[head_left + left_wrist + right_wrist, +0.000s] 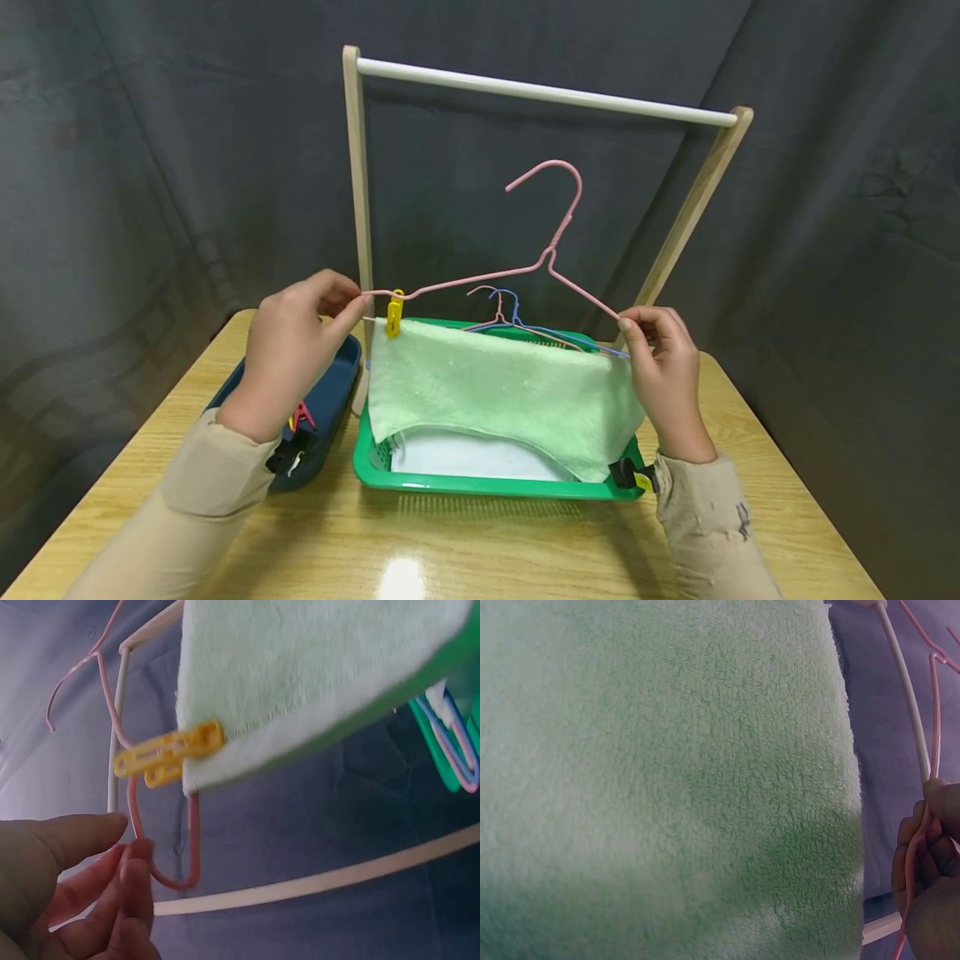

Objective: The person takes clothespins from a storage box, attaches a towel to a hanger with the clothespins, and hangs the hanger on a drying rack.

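Observation:
Both hands hold up a pink wire hanger (480,277) over the green basket. My left hand (296,342) pinches its left end between thumb and fingers. On the other side, my right hand (663,367) pinches the right shoulder of the hanger. A light green towel (502,383) hangs folded over the hanger's lower bar. Near the left end, a yellow clothespin (169,752) clips the towel's upper corner. No clothespin shows at the towel's right end in the right wrist view, where the towel (690,765) fills most of the picture.
A green basket (495,485) with white cloth (472,454) and pink and blue hangers (516,308) stands beneath. Behind rises a wooden rack with a white rod (540,90). At left, a dark blue tray (330,408) holds a red clothespin (302,415). All rest on a wooden table (465,550).

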Motion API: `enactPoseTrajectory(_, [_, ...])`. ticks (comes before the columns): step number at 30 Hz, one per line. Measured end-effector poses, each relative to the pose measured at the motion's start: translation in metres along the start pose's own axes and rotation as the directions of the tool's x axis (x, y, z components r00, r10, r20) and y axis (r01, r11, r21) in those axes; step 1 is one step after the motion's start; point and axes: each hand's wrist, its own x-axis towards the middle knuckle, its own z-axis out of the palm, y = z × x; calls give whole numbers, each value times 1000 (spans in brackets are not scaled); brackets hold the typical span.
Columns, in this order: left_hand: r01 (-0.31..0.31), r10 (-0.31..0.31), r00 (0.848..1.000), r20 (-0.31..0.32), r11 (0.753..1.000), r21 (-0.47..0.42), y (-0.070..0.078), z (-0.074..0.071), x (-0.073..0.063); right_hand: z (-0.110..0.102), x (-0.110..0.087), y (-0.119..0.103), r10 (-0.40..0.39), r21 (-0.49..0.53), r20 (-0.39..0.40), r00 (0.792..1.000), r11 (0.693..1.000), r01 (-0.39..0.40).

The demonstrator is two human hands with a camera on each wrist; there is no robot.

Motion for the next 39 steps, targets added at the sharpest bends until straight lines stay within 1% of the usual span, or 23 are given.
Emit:
enactPoseTrajectory(3, [-11,11,999,-45,1000,0,-1,-3,1,-1,0,0,6,2,0,1000,1000,-6])
enactPoseTrajectory(6, [-37,36,997,-61,999,-4,-3,-4,2,-1,0,-1,11,5,2,1000,1000,-11])
enactPoseTrajectory(11, [-117,116,992,-44,993,-27,-8,3,0,-2,-1,-2,21,7,6,1000,1000,-21])
enactPoseTrajectory(14, [-149,148,989,-30,988,-35,-11,8,-2,-1,-2,-2,18,9,6,1000,1000,-18])
enactPoseTrajectory(24, [-179,181,983,12,981,-70,-12,17,-6,-1,-3,1,-5,28,-11,1000,1000,5])
enactPoseTrajectory(27, [-171,174,984,30,981,-87,-11,20,-6,-1,-3,2,-18,26,-14,1000,999,19])
enactPoseTrajectory(33, [-102,114,991,77,985,-141,-11,26,-6,-2,-2,3,-52,-2,-10,999,999,52])
enactPoseTrajectory(39, [-54,68,995,71,982,-181,-10,29,-7,-9,-1,4,-62,-74,16,998,995,63])
